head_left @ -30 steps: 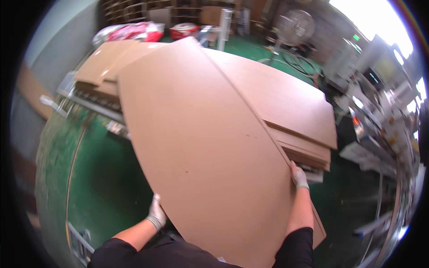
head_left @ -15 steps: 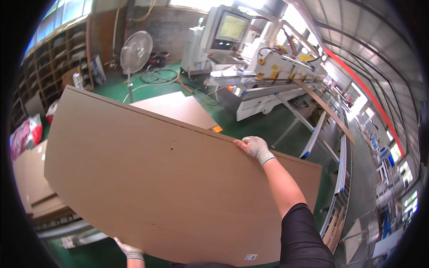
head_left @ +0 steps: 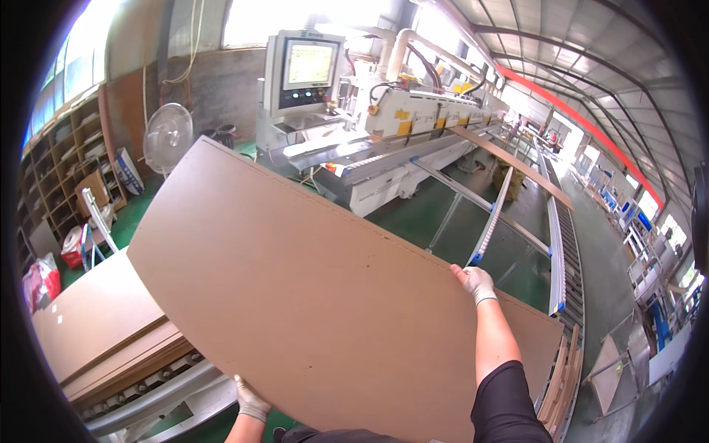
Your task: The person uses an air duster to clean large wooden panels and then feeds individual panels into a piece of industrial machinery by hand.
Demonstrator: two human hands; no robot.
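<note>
Gloves (head_left: 484,289), whitish — my left hand (head_left: 251,401) and right hand (head_left: 477,283) are grasping a large, flat brown board (head_left: 317,288) by opposite edges.

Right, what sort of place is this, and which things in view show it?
Likely a workshop making board or furniture parts: a long white machine, stacked brown boards at the left, and the large brown panel held in front.

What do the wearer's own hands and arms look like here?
The left hand and the right hand wear pale greyish-white gloves with snug cuffs. A short black sleeve covers the right upper arm; both forearms are uncovered. The left sleeve is out of view. No markings are discernible on the gloves.
</note>
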